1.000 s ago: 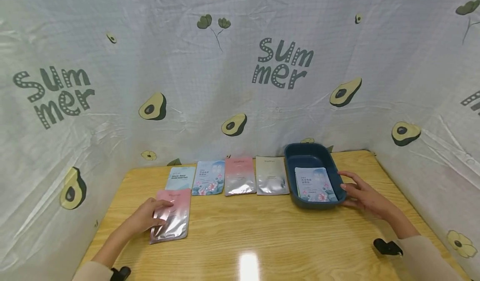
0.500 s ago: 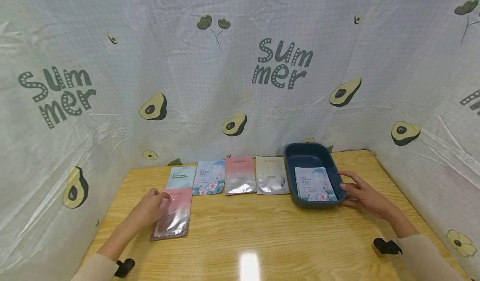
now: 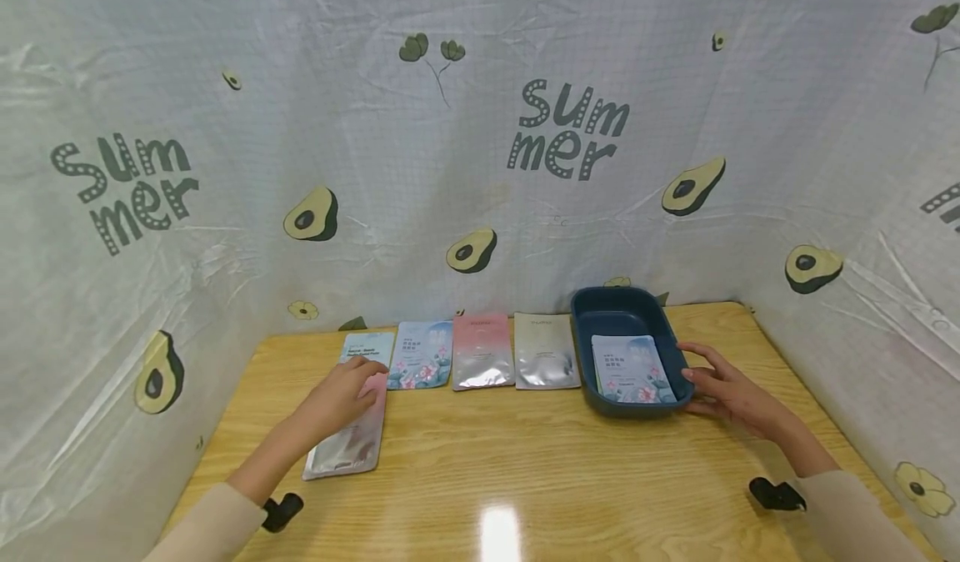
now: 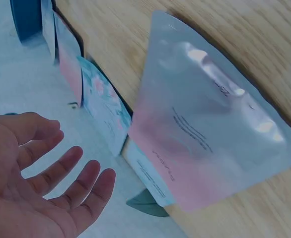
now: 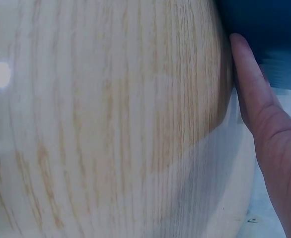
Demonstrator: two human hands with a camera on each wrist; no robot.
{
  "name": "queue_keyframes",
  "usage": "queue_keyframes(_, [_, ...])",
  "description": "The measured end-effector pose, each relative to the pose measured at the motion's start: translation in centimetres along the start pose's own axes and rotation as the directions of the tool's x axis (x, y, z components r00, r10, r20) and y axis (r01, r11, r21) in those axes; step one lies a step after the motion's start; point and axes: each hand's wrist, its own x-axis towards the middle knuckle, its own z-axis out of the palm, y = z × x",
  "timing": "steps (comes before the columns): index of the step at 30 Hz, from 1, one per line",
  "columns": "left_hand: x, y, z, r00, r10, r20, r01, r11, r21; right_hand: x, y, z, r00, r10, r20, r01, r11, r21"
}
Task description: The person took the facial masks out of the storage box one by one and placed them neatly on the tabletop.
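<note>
the pink-and-silver packet [image 3: 347, 447] is a flat rectangle of shiny foil, pink at one end and turning to silver at the other, with bright wrinkles near the silver end. it lies on the left part of the wooden table [image 3: 562, 479], which has smooth, pale yellow boards with fine grain. the blue bin [image 3: 637, 412] is deep, with rounded corners and a plain dark wall; inside it lies a flowered sachet [image 3: 630, 370]. along the back are the cream packet [image 3: 545, 349], the second pink packet [image 3: 482, 349], the flower-printed packet [image 3: 422, 355] and the light blue packet [image 3: 371, 343]. behind them hangs a creased white cloth [image 3: 375, 145] with avocado prints.

the left hand [image 3: 339, 395] is above the pink end of the foil packet, and in the left wrist view its fingers are loosely bent, spread apart, and hold nothing. the right hand [image 3: 731, 395] touches the right wall of the bin with extended fingers, thumb apart from them.

the long axis of the foil packet runs from the front of the table toward the back, leaning slightly to the right; its pink end points to the cloth, its silver end to the person.
</note>
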Motion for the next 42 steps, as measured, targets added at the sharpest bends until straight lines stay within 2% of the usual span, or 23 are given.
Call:
queue_keyframes(9, [1.3,2.6,0.0,0.997,0.080,0.005,-0.080,0.996,-0.032,0.0,0.2,-0.1,1.000,0.006,0.002,-0.006,1.000,0.012])
queue_keyframes(16, [1.4,4.1,0.1,0.995,0.096,0.004,-0.095,0.993,-0.063,0.1,0.1,0.1,1.000,-0.014,-0.002,0.014,1.000,0.007])
queue_keyframes(29, [1.9,6.4,0.4,0.983,0.178,-0.037,-0.180,0.981,-0.067,-0.1,0.5,0.3,1.000,-0.010,-0.005,0.010,1.000,0.013])
queue_keyframes(38, [3.2,8.5,0.5,0.979,0.196,-0.048,-0.201,0.973,-0.113,-0.2,0.3,0.3,1.000,-0.001,-0.008,0.001,1.000,0.000])
queue_keyframes(42, [3.9,9.5,0.7,0.972,0.225,-0.068,-0.232,0.964,-0.130,-0.2,0.1,0.4,1.000,0.002,-0.004,-0.002,1.000,0.000])
